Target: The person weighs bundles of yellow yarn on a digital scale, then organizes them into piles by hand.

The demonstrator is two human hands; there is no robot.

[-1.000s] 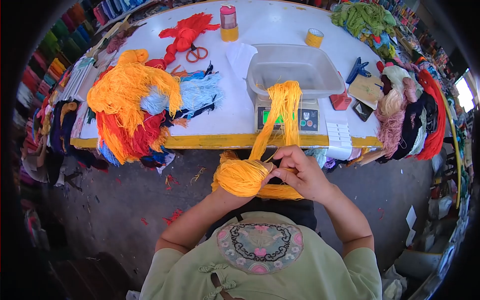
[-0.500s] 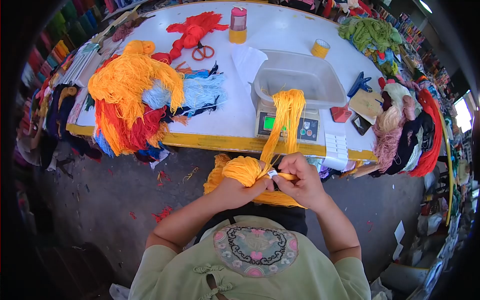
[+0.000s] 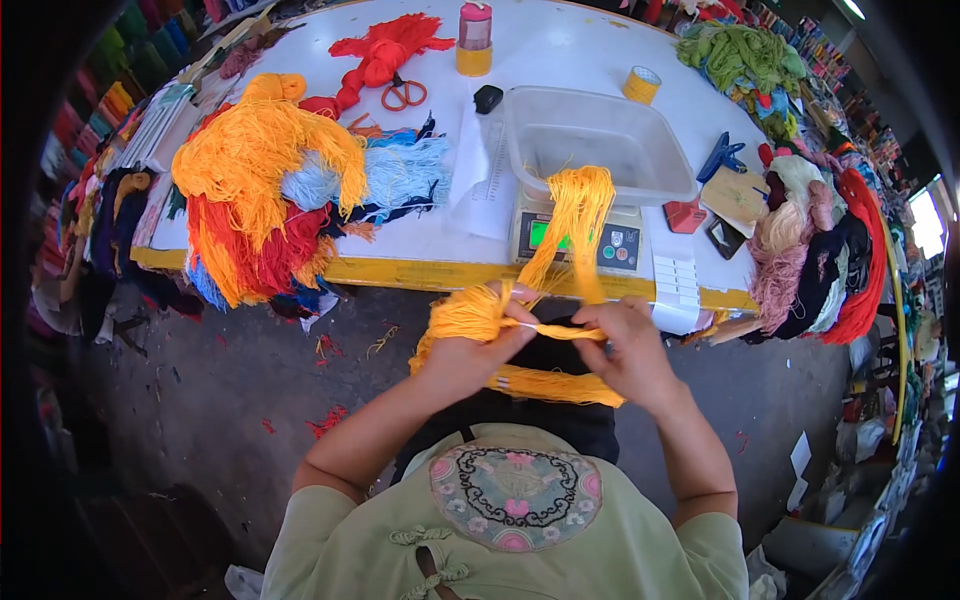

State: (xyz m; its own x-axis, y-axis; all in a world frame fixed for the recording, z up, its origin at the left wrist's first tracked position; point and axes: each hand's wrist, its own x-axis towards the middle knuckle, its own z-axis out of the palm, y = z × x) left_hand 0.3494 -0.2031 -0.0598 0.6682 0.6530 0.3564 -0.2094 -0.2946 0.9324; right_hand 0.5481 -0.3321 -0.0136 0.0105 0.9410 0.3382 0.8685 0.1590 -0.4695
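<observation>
Your left hand [image 3: 465, 352] clamps orange yarn bundle [image 3: 462, 312] below bench [image 3: 420, 275] edge. Your right hand [image 3: 632, 350], now drawn apart, pinches strand [image 3: 560, 331] taut. Binding looks tightened; yarn tail drapes from scale [image 3: 620, 250].

Orange-yellow yarn [image 3: 470, 315], gripped in the left hand [image 3: 465, 358] and pinched by the right hand [image 3: 632, 352]: soft, matt fibre, loose-stranded and fuzzy. Tub [image 3: 655, 185]: translucent plastic, smooth, slightly cloudy. Scale [image 3: 620, 245] beneath it: pale plastic casing, glossy display. Table [image 3: 560, 60]: smooth white top with a light sheen, yellow painted edge. Sheet [image 3: 480, 175]: thin matt paper. Scissors [image 3: 403, 95]: orange plastic handles. Floor [image 3: 250, 380]: rough, dull concrete. Blouse [image 3: 640, 550]: pale green matt cloth, embroidered patch.
</observation>
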